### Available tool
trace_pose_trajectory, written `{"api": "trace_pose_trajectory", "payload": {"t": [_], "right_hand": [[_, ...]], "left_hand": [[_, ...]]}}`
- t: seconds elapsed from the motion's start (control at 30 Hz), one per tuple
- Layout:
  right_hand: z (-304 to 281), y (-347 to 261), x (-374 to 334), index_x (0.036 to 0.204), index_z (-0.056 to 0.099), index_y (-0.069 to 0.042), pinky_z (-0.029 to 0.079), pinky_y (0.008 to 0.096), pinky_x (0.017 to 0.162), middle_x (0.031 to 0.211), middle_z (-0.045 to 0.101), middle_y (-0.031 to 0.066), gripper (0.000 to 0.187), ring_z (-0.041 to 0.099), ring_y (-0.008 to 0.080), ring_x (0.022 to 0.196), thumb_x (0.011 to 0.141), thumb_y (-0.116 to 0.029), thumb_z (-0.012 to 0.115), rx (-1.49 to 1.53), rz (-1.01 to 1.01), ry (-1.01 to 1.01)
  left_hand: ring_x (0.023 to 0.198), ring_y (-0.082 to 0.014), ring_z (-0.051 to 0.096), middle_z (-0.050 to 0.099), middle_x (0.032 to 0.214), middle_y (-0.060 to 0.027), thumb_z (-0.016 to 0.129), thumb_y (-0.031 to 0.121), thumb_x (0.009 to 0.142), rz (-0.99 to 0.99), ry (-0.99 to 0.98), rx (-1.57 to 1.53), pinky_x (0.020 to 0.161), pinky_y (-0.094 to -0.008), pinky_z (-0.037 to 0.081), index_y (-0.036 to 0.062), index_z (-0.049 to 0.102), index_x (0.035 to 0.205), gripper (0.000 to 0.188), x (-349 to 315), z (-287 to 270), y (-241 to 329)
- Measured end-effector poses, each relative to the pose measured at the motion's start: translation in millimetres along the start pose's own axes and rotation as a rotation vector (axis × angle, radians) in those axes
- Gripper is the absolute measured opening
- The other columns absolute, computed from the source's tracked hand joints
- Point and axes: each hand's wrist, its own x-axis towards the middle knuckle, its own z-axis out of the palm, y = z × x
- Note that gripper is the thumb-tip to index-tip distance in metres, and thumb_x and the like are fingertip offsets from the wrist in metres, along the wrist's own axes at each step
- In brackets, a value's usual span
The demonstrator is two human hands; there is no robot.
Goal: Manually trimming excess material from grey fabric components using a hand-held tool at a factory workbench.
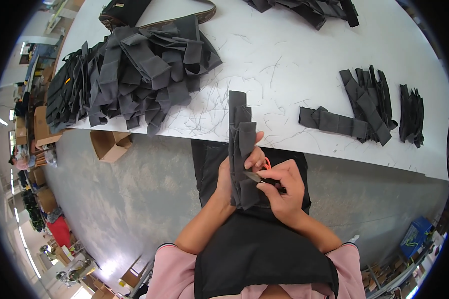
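My left fingers (256, 158) clasp the strip bundle (242, 139), pointing lengthwise away from me; at its right edge, my right fingers (283, 172) pinch snips (254, 176).

Mottled grey floor (134, 194), broad white table (279, 94), bright strip lights (29, 251) and cardboard boxes (47, 200) at left

Place: a workshop, apparently for sewn goods
Worktable (384, 37): broad, white, littered with loose thread ends (209, 102)
Cloth: dark fabric strips (139, 70) heaped in several piles on the table
Tool: a small cutting tool (254, 176) in the right hand (287, 187)
Clothing: a black apron (264, 249) over pink sleeves (172, 274)
Floor (134, 194): bare, grey, concrete-looking, with an open cardboard box (105, 147) near the table
Left edge: cartons (46, 199) among crowded goods
Lighting: long, bright tubes (29, 249)
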Motion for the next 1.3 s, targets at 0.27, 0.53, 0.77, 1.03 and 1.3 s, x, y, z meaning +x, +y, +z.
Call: {"api": "trace_pose_trajectory", "payload": {"t": [0.27,0.53,0.77,1.03,1.3], "right_hand": [[8.5,3.5,4.2,0.106,0.052,0.000,0.045,0.0208,0.067,0.081,0.054,0.0023,0.040,0.053,0.0055,0.070,0.071,0.005,0.071,0.272,0.298,-0.201],[-24.4,-11.3,5.3,0.103,0.060,-0.003,0.044,0.0225,0.056,0.079,0.057,0.0053,0.033,0.056,0.0118,0.064,0.071,0.000,0.070,-0.076,0.182,-0.079],[-32.0,1.0,37.4,0.100,0.062,-0.005,0.045,0.0302,0.057,0.080,0.060,0.0072,0.032,0.058,0.0214,0.064,0.070,0.001,0.070,-0.538,-0.182,0.047],[-30.4,4.5,38.9,0.100,0.064,-0.008,0.044,0.0314,0.055,0.080,0.062,0.0054,0.032,0.056,0.0231,0.062,0.069,-0.002,0.070,-0.596,-0.199,0.030],[-32.5,8.7,30.1,0.096,0.066,-0.006,0.046,0.0305,0.059,0.081,0.063,0.0064,0.028,0.059,0.0231,0.065,0.069,-0.001,0.071,-0.446,-0.172,0.116]], "left_hand": [[0.083,-0.0144,0.056,0.059,0.091,-0.0061,0.045,0.044,0.095,0.014,0.202,0.228,0.074,-0.0278,0.046,0.0029,0.053,0.107,0.044,-8.8,-1.0,10.1],[0.084,-0.0261,0.065,0.061,0.102,-0.0174,0.052,0.022,0.094,-0.007,0.091,0.322,0.074,-0.0387,0.056,0.0012,0.042,0.116,0.032,-7.2,15.6,29.3],[0.077,-0.0236,0.065,0.061,0.099,-0.0158,0.053,0.021,0.094,-0.060,0.104,0.453,0.069,-0.0367,0.056,0.0011,0.042,0.116,0.032,-10.2,23.3,29.5],[0.072,-0.0198,0.063,0.062,0.094,-0.0124,0.059,0.014,0.090,-0.069,0.119,0.585,0.066,-0.0327,0.053,0.0009,0.043,0.116,0.033,-11.7,29.1,26.4],[0.071,-0.0190,0.062,0.061,0.094,-0.0120,0.061,0.008,0.087,-0.091,0.113,0.602,0.065,-0.0327,0.052,0.0002,0.044,0.115,0.033,-12.8,34.3,27.9]]}}
